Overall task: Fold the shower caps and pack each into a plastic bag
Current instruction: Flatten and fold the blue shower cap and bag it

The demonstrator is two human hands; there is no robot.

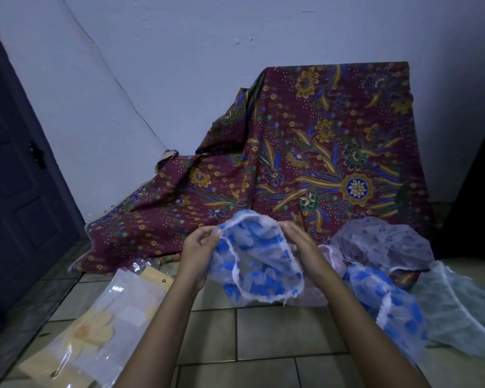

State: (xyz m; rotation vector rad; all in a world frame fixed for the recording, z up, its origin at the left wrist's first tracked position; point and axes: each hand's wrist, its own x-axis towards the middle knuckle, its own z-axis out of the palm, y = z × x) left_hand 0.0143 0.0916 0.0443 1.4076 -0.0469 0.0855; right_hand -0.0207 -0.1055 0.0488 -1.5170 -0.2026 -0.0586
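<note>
Blue-patterned shower cap [256,264] (rim stretched open) pinched by both hands' fingers [207,238].

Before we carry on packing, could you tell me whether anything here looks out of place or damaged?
Nothing looks damaged. The blue shower cap held by the left hand and right hand is still unfolded; other caps lie in a loose heap on the floor.

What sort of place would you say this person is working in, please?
Probably a room in a home, with work done on the floor: pale square floor tiles, a plain white plastered wall, a dark panelled door, and a maroon floral batik cloth draped over something.
</note>
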